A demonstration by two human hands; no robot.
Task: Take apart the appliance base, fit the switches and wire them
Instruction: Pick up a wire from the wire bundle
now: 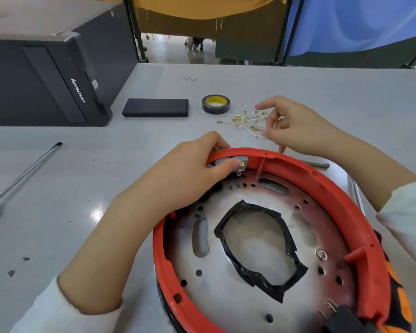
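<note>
Her left hand (197, 162) pinches a small grey switch (240, 163) against the far rim of the red appliance base (341, 188) on the table, while the right hand (296, 128), fingers loosely curled, picks at the white wires (246, 121) beyond it.

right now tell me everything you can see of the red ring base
The red ring base is a round, plastic-looking rim around a shiny metal plate dotted with holes and slots. The plate's big middle opening is edged with black tape. Short red posts stand inside the rim. It lies flat on the grey table. The left hand grips its far rim, pinching a small grey switch there. A black plug part sits at the near right edge.
</note>
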